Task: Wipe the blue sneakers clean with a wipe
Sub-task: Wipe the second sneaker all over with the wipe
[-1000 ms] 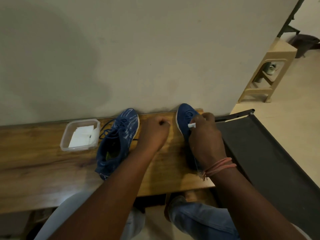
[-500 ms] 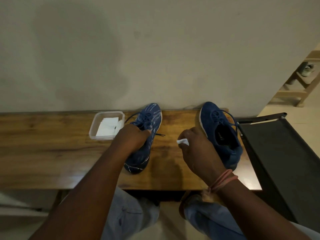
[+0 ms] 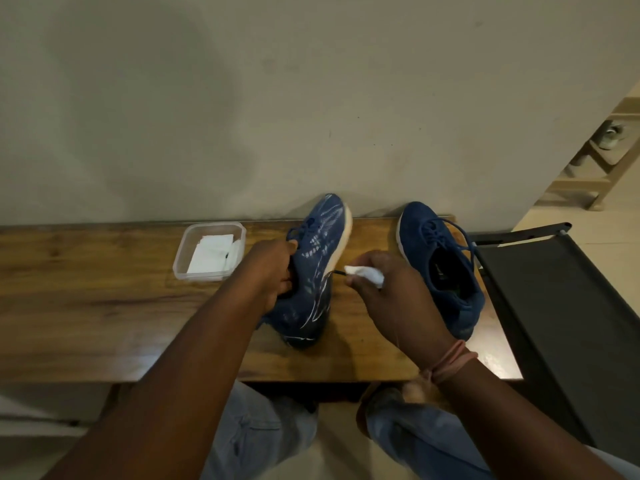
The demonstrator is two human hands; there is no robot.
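Two blue sneakers stand on a wooden bench (image 3: 86,306). The left sneaker (image 3: 317,271), with white streaks and a pale sole, is tipped onto its side, toe toward the wall. My left hand (image 3: 272,271) grips it at the collar and laces. My right hand (image 3: 391,299) hovers just right of that shoe and pinches a crumpled white wipe (image 3: 365,273) in its fingertips. The right sneaker (image 3: 440,265) sits upright on the bench, partly hidden by my right hand.
A clear plastic tub (image 3: 209,251) with folded white wipes sits on the bench left of the shoes. A wall rises directly behind the bench. A black fabric chair (image 3: 554,306) stands at the right end. A beige plastic stool (image 3: 602,168) is far right.
My right hand left the right sneaker and carried the wipe over beside the left one. My left hand took hold of the left sneaker and tipped it onto its side.
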